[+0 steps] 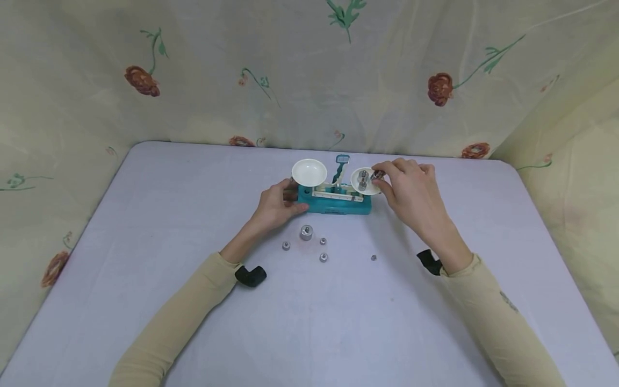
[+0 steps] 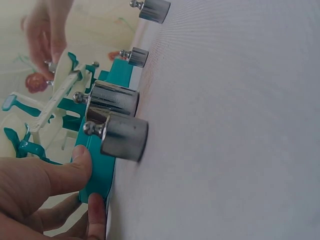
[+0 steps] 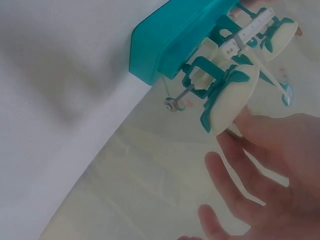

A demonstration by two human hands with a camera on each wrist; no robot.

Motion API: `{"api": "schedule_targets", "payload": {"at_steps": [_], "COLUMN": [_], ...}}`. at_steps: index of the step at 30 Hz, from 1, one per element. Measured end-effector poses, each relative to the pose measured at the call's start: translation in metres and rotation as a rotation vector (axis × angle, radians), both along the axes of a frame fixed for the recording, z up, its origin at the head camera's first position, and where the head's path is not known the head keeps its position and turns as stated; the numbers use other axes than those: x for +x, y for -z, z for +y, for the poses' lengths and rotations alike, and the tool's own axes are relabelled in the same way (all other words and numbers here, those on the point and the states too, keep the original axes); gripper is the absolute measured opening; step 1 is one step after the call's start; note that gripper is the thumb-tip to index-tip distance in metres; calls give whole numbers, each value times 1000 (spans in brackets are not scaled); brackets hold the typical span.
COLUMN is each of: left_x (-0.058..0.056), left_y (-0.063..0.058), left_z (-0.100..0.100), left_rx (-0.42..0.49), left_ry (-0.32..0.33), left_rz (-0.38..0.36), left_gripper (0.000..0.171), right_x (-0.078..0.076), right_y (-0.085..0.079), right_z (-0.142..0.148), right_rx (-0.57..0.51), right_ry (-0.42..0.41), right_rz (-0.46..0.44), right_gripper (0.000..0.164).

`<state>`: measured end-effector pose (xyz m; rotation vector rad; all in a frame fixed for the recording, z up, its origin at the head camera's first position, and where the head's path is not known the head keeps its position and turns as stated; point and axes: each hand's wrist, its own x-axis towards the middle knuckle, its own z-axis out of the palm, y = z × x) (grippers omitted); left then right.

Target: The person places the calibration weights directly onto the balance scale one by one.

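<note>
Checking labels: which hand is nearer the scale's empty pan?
Left: the left hand grips the base below the empty pan; the right hand is at the other pan.

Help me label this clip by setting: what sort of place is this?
Probably an indoor, curtained-off tabletop workspace: cream flower-printed fabric hangings border a pale, round-cornered table holding a teal-and-white plastic balance scale.

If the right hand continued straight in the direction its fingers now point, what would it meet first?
Probably the metal weight in the right white dish: it is just left of the held weight, which the right hand pinches. The head view leaves their heights unclear.
</note>
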<state>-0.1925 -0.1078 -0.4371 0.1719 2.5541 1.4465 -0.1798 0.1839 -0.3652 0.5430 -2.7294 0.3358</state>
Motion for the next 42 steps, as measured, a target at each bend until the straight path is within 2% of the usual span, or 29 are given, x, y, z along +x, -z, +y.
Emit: {"api": "schedule_targets", "payload": {"at_steps": [24,42], "left_x": [-1,0], "left_y": [1,1], "left_z": [1,0], "left_rx": [-8,-1], "left_ry": [-7,-5], "left_rz": [6,4], "left_gripper": [61,63], "right_x": [-9,-10], "right_y": [3,7], "right_z": [-1,0], "right_rx": [-47,-68], "right_ry": [18,15], "right_rz": [-110,-120], "right_gripper": [29,28]}}
